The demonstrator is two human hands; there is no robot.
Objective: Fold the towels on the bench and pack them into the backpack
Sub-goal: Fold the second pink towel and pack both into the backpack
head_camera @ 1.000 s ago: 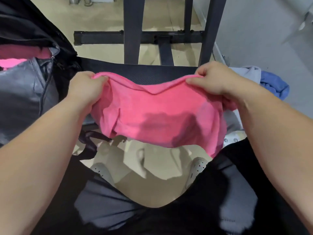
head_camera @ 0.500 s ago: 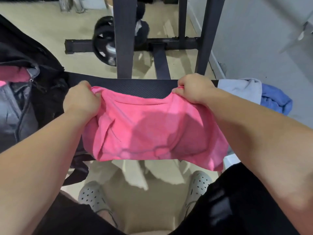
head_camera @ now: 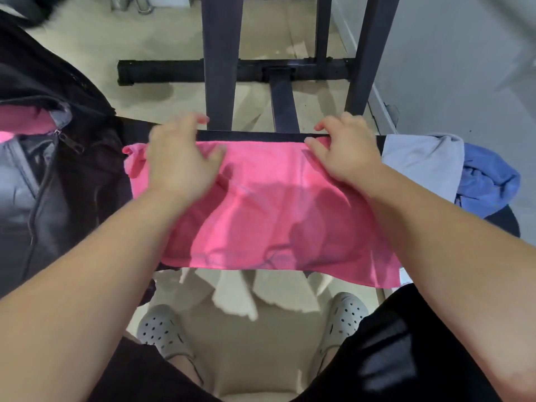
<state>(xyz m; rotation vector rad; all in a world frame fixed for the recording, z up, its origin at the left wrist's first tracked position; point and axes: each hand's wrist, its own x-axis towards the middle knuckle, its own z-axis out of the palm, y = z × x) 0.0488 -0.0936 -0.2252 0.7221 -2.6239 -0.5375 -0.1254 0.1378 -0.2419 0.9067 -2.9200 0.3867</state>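
Note:
A pink towel [head_camera: 269,204] lies spread across the black bench [head_camera: 261,136], its near edge hanging over the front. My left hand [head_camera: 182,158] rests flat on the towel's left part, fingers apart and blurred. My right hand [head_camera: 345,152] presses on the towel's far right edge, fingers spread. On the left stands the black backpack [head_camera: 58,175], unzipped, with pink cloth [head_camera: 23,120] showing inside. To the right on the bench lie a grey towel [head_camera: 423,161] and a blue towel [head_camera: 487,181].
Black metal uprights and a floor bar of a rack [head_camera: 223,68] stand just behind the bench. A grey wall [head_camera: 449,68] runs along the right. My feet in grey clogs [head_camera: 165,332] stand on the beige floor below the bench.
The pink towel came down from being held up by its top corners onto the bench. Both hands let go of the corners and now lie flat on it.

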